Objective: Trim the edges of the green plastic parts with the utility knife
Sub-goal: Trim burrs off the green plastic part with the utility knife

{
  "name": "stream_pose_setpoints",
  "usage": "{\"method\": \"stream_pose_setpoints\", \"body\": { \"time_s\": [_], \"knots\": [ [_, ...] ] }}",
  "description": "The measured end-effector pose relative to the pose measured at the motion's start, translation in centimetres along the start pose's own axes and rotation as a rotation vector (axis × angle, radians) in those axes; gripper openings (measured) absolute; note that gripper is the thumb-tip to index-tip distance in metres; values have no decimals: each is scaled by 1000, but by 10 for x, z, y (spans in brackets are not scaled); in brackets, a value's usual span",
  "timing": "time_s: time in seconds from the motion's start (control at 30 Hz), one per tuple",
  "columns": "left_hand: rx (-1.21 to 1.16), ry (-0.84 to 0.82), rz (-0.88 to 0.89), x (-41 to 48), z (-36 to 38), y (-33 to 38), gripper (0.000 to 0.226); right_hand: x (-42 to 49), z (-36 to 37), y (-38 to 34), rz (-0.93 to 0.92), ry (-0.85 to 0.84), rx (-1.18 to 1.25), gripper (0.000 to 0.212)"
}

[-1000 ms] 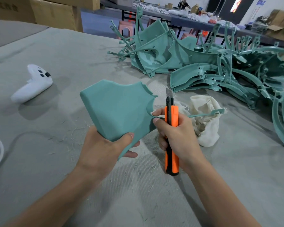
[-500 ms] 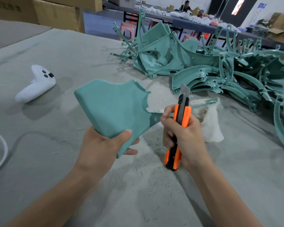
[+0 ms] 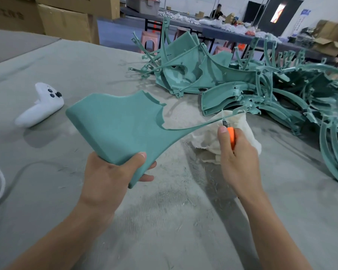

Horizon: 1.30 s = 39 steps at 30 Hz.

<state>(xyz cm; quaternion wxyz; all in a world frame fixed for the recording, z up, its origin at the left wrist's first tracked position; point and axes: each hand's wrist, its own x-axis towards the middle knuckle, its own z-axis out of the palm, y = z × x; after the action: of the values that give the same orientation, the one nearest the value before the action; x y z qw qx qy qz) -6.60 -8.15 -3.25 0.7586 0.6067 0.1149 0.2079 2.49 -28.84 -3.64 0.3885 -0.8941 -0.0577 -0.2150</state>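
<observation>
Cable (image 3: 0,182), white and looped, curls in from the left edge of the grey felt-covered table (image 3: 86,65). Farther back on that side a white handheld controller (image 3: 40,109) lies on the felt, well apart from the hands. Cardboard boxes (image 3: 66,20) are stacked beyond the far left corner.

Above the middle of the table, toward its near edge, the left hand (image 3: 109,178) grips the lower corner of a green plastic part (image 3: 115,129). The thumb lies on top and the fingers curl beneath, holding the part clear of the felt. It is a broad curved panel with its rounded corner pointing left. Its right side narrows to a thin strip that runs up and to the right.

The right hand (image 3: 240,162) is closed round an orange utility knife (image 3: 230,135), thumb laid along the handle. The blade tip meets the underside of the thin strip; whether it is biting in I cannot tell. Behind this hand a crumpled off-white cloth (image 3: 207,145) lies on the table. Fine shavings (image 3: 180,227) are scattered over the felt nearby.

Toward the far right corner and along the right edge sits a heap of green plastic parts (image 3: 261,90), curved panels and thin arcs tangled together. Beyond the table stand pink stools (image 3: 147,40).
</observation>
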Motion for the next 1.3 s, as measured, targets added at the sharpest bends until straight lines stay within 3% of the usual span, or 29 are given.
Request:
{"method": "stream_pose_setpoints", "body": {
  "time_s": [0.27, 0.37, 0.47, 0.53, 0.57, 0.63, 0.73, 0.9, 1.1, 1.3],
  "knots": [
    [57, 105, 11, 4, -4, 1, 14, 7, -4, 8, -65, 75, 35, 44],
    [50, 164, 11, 9, -8, 2, 12, 14, -8, 17, 28, 135, 98, 38],
    [24, 196, 6, 13, -10, 3, 10, 21, -13, 31, 187, 80, 120, 27],
    [-2, 204, 0, 14, -10, 4, 11, 22, -15, 36, 271, 67, 157, 34],
    [-8, 204, 0, 14, -10, 5, 11, 22, -15, 37, 283, 96, 181, 49],
    [-9, 191, 4, 13, -9, 5, 12, 19, -16, 32, 232, 173, 243, 58],
    [-1, 162, 4, 10, -7, 5, 12, 13, -12, 14, 57, 157, 259, 23],
    [31, 77, 38, 5, -4, 3, 14, -2, 0, -4, -186, -104, 111, 67],
    [70, 44, 74, 3, -3, 1, 15, 1, -2, 2, -113, 53, 22, 55],
    [60, 16, 87, 0, -2, -2, 17, 4, 0, 10, -12, 90, -127, 46]
  ]
}}
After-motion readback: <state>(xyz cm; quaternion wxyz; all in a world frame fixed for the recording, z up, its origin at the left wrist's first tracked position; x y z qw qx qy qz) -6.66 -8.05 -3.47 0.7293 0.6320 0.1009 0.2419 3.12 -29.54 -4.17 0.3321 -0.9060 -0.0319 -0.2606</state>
